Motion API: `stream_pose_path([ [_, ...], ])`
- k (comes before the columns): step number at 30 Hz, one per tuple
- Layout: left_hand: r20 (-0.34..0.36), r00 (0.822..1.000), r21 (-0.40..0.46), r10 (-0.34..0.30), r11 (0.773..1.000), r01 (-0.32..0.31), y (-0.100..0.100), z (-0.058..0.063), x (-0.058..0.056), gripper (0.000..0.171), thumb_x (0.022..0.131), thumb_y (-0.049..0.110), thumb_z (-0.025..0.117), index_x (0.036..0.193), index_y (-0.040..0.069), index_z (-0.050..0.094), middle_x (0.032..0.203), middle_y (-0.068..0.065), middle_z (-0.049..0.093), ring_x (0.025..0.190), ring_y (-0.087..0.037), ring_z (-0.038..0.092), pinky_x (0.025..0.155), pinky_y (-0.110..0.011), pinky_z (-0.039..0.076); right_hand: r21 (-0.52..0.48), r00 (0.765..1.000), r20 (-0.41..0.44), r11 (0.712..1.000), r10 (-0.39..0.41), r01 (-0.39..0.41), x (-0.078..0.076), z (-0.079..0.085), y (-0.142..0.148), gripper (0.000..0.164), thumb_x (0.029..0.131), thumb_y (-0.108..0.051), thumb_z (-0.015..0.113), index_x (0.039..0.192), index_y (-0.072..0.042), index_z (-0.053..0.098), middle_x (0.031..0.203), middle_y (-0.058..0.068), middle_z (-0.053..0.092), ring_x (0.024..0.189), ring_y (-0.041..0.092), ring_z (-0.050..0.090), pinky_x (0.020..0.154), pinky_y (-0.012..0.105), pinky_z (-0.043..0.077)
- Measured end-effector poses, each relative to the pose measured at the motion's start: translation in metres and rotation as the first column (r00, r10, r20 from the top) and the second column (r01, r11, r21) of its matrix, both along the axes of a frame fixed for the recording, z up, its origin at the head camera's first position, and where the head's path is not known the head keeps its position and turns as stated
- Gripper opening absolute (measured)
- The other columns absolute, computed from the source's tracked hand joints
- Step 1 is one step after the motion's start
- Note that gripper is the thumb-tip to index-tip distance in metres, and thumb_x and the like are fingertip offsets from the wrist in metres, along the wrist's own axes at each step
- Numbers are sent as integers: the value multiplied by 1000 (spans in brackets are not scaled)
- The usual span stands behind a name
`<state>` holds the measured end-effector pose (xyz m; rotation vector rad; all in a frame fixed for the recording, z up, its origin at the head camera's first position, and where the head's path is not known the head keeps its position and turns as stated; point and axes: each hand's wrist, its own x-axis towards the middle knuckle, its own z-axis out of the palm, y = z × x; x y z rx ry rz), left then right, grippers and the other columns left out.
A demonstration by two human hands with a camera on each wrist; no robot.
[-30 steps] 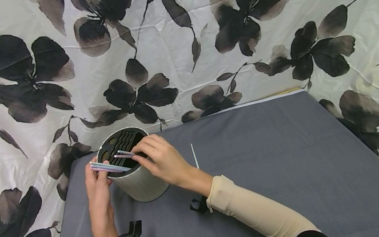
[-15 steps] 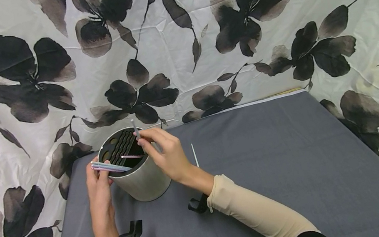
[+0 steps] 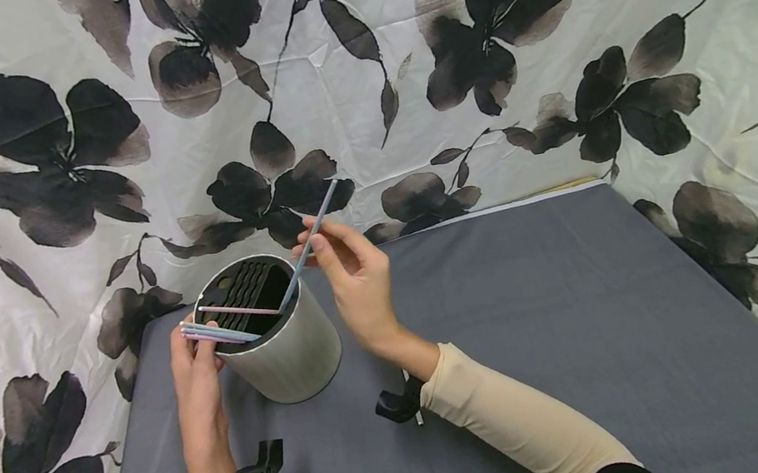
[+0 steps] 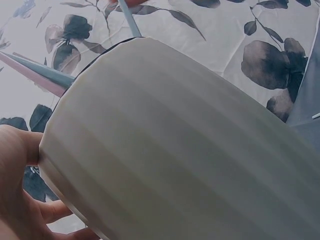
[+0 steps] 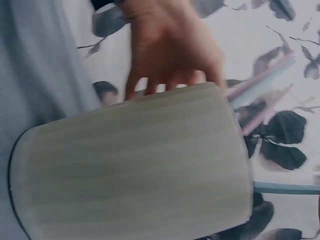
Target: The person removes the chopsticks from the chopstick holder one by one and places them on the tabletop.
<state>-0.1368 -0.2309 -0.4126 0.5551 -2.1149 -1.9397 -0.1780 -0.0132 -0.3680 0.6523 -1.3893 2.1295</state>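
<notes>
A round, pale grey-beige knife block [image 3: 288, 367] with a black slotted insert stands on the cloth. My left hand [image 3: 198, 387] grips its left side, thumb up by the rim and fingers along the wall, as the left wrist view also shows. Above the right rim, my right hand [image 3: 367, 289] pinches a light blue straw [image 3: 310, 242] that slants up out of the block's open section. A pink straw [image 3: 240, 309] leans across the opening. Several blue and lilac straws [image 3: 219, 332] stick out over the left rim near my left thumb. Their lower ends are hidden inside.
A thin white stick [image 3: 418, 417] lies on the grey cloth [image 3: 557, 340], mostly covered by my right wrist and its black camera mount [image 3: 399, 404]. Behind the table hangs a white floral curtain [image 3: 385, 100], close to the block.
My right hand has moved up and right, drawing the blue straw from lying over the insert to a steep slant. The pink straw, released, now lies across the opening. My left hand stays put.
</notes>
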Motion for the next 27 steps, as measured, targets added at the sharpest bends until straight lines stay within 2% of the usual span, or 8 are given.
stream_pose_path([
  [3, -9, 1000, 2, -2, 1000, 2, -1, -1, -1, 55, 105, 38, 56, 154, 17, 40, 156, -2, 42, 120, -3, 43, 94, -31, 34, -84, 999, 44, 996, -16, 19, -3, 7, 8, 29, 104, -3, 60, 130, 10, 64, 110, 36, 68, 93, 16, 77, 84, 41, 63],
  [8, -19, 1000, 5, -7, 1000, 7, -1, -1, 0, 53, 106, 37, 57, 151, 16, 41, 148, 1, 46, 118, -3, 44, 92, -28, 36, -202, 988, 155, 979, 8, 23, -11, 14, 24, 28, 105, -9, 62, 130, 3, 67, 107, 16, 74, 91, 22, 79, 80, 42, 64],
  [10, -22, 1000, 4, -6, 1000, 6, -1, -1, 0, 51, 106, 36, 57, 149, 16, 42, 143, 4, 47, 116, -4, 44, 91, -28, 36, -247, 976, 210, 969, 48, 5, -14, 15, 31, 28, 105, -12, 63, 129, 2, 68, 107, 11, 74, 91, 24, 79, 80, 41, 64],
  [13, -20, 1000, 0, -11, 1000, 11, -1, 0, 0, 49, 106, 38, 56, 148, 17, 42, 140, 5, 46, 118, -5, 43, 93, -30, 35, -290, 949, 298, 957, 101, -11, -17, 15, 43, 28, 104, -15, 64, 128, -1, 68, 108, 10, 74, 89, 23, 79, 79, 38, 64],
  [18, -15, 1000, -3, -16, 1000, 16, 0, 1, 1, 48, 106, 39, 55, 148, 18, 43, 145, 2, 44, 123, -6, 42, 96, -32, 34, -250, 887, 437, 968, 148, -39, -24, 7, 64, 27, 105, -16, 64, 128, -3, 68, 109, 7, 75, 88, 18, 78, 77, 32, 63],
  [21, -22, 1000, 5, -11, 1000, 11, -1, 0, 0, 48, 106, 38, 56, 147, 17, 43, 142, 4, 45, 121, -5, 42, 95, -32, 34, -197, 840, 513, 977, 175, -83, -27, 0, 75, 27, 104, -17, 65, 127, -4, 69, 109, 6, 74, 88, 19, 78, 78, 33, 63],
  [23, -29, 1000, 12, -10, 1000, 11, -1, 0, 0, 48, 106, 37, 56, 147, 16, 43, 139, 6, 46, 119, -5, 43, 94, -31, 34, -170, 801, 565, 978, 197, -121, -29, -7, 83, 26, 103, -18, 67, 125, -5, 69, 108, 6, 75, 89, 19, 78, 80, 35, 63],
  [27, -29, 1000, 12, -9, 1000, 9, -1, 0, 0, 48, 106, 37, 56, 147, 15, 43, 137, 7, 47, 118, -4, 43, 94, -31, 34, -121, 707, 670, 973, 228, -198, -32, -22, 97, 25, 103, -19, 68, 124, -6, 70, 104, 2, 76, 87, 17, 78, 82, 37, 63],
])
